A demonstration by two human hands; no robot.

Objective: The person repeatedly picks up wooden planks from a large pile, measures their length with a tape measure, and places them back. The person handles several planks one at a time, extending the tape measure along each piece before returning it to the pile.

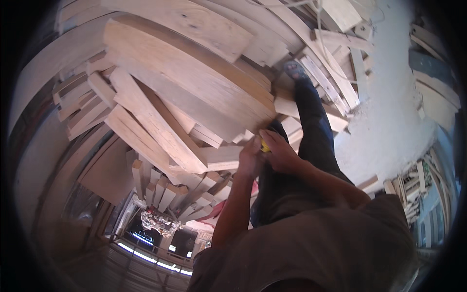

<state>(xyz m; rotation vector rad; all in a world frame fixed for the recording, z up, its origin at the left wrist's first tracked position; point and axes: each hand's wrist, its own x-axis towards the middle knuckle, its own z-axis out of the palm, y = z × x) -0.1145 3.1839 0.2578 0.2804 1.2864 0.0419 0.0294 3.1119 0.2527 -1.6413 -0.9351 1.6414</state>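
My right hand (282,153) is closed around a small yellow object (265,146), most of it hidden by the fingers; its kind is too small to tell. Close against it, my left hand (250,155) has its fingers curled in, and what they hold, if anything, is hidden. Both hands meet in front of my legs, by the near end of a long, thick, pale wooden beam (189,68). Whether they touch the beam cannot be told.
Stacked planks (209,24) lie beyond the beam. Loose boards (155,126) lie crosswise on the left, with several short offcuts (168,192) below them. A wood block (287,104) sits by my outstretched foot (294,69). Pale floor (384,126) is at right, with more scrap wood (408,190) beyond.
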